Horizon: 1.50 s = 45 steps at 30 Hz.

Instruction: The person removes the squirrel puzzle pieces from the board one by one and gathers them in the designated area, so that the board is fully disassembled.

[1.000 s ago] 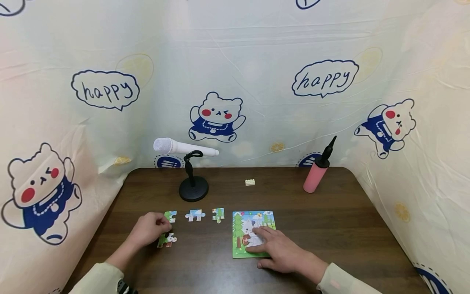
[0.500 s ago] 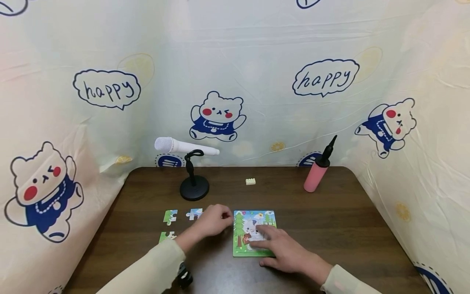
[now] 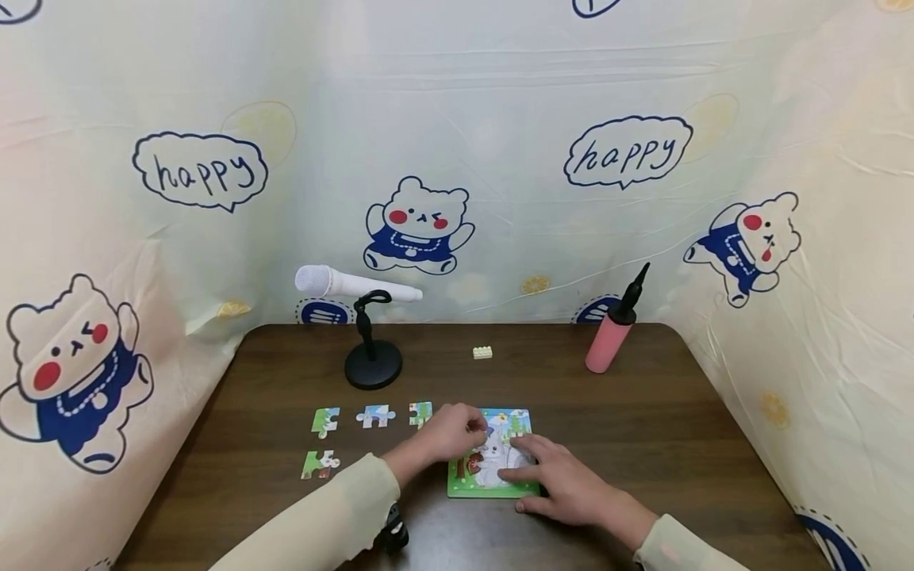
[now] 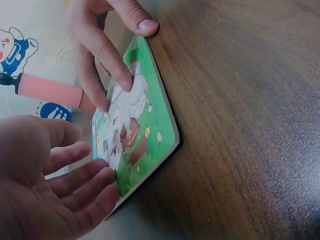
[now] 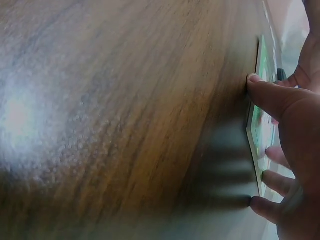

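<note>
A square jigsaw puzzle (image 3: 464,489) with a green border and a white animal picture lies flat on the table. My left hand (image 3: 451,432) is over its upper left part. In the left wrist view the left hand's fingers (image 4: 90,187) are loosely bent at the puzzle's edge, with no piece visible between them. My right hand (image 3: 564,480) rests on the puzzle's right side with fingers spread, the thumb at the near edge. Loose jigsaw pieces lie to the left: a green one (image 3: 325,422), a blue one (image 3: 375,415), a partly hidden one (image 3: 419,411) and a lower one (image 3: 318,464).
A white microphone (image 3: 357,285) sits on a black stand (image 3: 374,365) at the back left. A small cream toy brick (image 3: 482,352) lies at the back middle. A pink hand pump (image 3: 609,345) stands at the back right. A printed cloth (image 3: 500,119) encloses the table (image 3: 643,428).
My left hand has moved right, from the loose pieces at the left to the puzzle's upper left. The right hand has stayed on the puzzle.
</note>
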### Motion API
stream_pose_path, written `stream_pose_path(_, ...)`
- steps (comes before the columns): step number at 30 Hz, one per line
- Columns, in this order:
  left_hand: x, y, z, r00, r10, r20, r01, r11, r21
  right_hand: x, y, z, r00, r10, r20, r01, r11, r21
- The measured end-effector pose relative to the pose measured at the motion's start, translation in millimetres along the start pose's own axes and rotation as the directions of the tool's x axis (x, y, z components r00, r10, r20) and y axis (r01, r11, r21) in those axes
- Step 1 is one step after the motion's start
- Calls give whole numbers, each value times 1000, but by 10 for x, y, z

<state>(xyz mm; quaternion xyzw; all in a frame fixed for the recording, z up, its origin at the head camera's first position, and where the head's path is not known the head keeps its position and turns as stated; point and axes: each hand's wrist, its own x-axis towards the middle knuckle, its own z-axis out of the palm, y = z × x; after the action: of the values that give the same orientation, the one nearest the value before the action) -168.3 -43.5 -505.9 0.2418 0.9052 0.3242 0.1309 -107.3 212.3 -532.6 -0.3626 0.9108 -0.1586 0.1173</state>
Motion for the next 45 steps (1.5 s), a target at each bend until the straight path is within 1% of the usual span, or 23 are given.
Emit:
stream_pose_path(3, -4, -3, 24, 1000, -8, -4, 8, 1000, -8, 2, -7, -9, 1000, -9, 0, 9, 1000, -13)
stream_pose_path(10, 4, 34, 47, 1000, 7, 10, -7, 1000, -9, 19, -22, -46, 1000, -14, 14, 14, 999, -34)
stream_pose_path(17, 41, 21, 73, 1000, -23, 6, 23, 999, -37, 54, -53, -90, 999, -11, 42, 13, 999, -30)
stream_pose_path(22, 73, 51, 69, 999, -41, 34, 43, 997, -65, 63, -62, -108, 999, -17, 47, 19, 999, -38)
stream_pose_path(25, 94, 82, 71, 998, -41, 41, 43, 997, -57, 65, -63, -115, 998, -11, 54, 13, 999, -37)
stream_pose_path(28, 112, 95, 90, 999, -42, 21, 43, 997, -61, 66, -63, -124, 998, -4, 60, 6, 999, -32)
stream_pose_path(33, 136, 67, 135, 999, -54, -9, 53, 995, -80, 67, -72, -138, 998, -6, 64, 8, 999, -35)
stream_pose_path(40, 172, 38, 151, 997, -76, -1, 76, 992, -102, 72, -78, -136, 998, -12, 60, 15, 999, -43)
stream_pose_path(43, 171, 37, 153, 998, -71, 1, 70, 991, -113, 74, -77, -131, 998, -6, 62, 8, 999, -37)
stream_pose_path(45, 155, 45, 140, 998, -67, 8, 68, 988, -140, 70, -76, -126, 998, -3, 64, 5, 999, -34)
